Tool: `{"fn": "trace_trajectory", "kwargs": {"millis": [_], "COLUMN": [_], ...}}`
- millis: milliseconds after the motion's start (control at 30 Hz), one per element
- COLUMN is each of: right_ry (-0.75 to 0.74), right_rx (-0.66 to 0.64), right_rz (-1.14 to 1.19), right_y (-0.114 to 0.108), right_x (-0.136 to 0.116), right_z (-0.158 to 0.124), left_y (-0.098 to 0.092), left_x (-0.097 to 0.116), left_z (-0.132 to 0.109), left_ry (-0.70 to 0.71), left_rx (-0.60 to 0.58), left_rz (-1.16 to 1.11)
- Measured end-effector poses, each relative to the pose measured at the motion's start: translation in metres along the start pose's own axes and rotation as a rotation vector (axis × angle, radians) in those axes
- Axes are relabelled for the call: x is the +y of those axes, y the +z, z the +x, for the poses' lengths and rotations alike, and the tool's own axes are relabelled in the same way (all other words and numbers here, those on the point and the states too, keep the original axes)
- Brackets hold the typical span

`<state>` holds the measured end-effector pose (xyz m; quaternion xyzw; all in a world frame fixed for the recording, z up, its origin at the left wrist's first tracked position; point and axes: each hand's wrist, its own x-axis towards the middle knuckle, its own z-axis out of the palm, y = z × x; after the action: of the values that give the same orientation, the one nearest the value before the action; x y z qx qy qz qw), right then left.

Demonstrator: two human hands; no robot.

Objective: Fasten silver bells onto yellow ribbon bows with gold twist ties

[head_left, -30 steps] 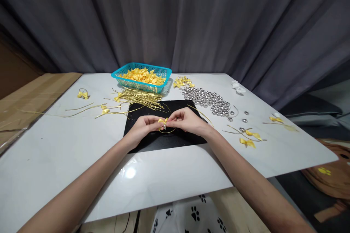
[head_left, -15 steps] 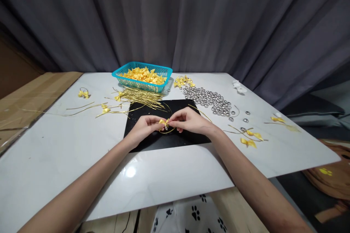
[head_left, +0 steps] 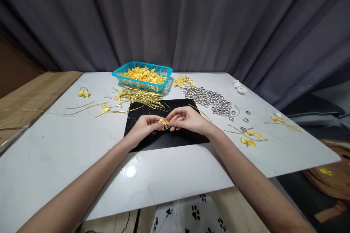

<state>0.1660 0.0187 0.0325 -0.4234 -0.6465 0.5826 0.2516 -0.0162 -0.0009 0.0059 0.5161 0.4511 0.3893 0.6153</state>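
Observation:
Above the black mat [head_left: 169, 142], my left hand [head_left: 145, 128] pinches a small yellow bow [head_left: 163, 121] from the left. A silver piece [head_left: 166, 126] shows just under the bow's middle. My right hand [head_left: 186, 119] holds the same bow from the right, its thumb and fingers closed at the bow's edge. A thin gold wire curves up behind the fingers. Behind the mat lies a bundle of gold wires [head_left: 140, 96]. The teal basket [head_left: 155, 87] holds many yellow bows.
Silver pieces [head_left: 207, 99] are heaped right of the mat, with finished-looking bows [head_left: 183, 81] behind them. Loose bows and wires lie at right [head_left: 248, 142] and left [head_left: 105, 108]. White scraps [head_left: 240, 86] sit at the back right; cardboard [head_left: 35, 91] borders the left.
My right hand's fingers have shifted slightly at the bow and curled more. The gold wire loop that showed below and around the bow is now mostly hidden.

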Motion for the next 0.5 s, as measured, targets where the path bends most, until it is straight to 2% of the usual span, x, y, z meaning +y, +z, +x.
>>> {"fn": "trace_trajectory", "kwargs": {"millis": [500], "right_ry": [-0.072], "right_rx": [0.007], "right_rz": [-0.073], "right_y": [-0.001], "right_x": [0.016], "right_z": [0.008], "left_y": [-0.002], "left_x": [-0.003], "left_z": [0.001], "left_ry": [-0.006], "left_rx": [-0.007], "left_rz": [-0.002]}}
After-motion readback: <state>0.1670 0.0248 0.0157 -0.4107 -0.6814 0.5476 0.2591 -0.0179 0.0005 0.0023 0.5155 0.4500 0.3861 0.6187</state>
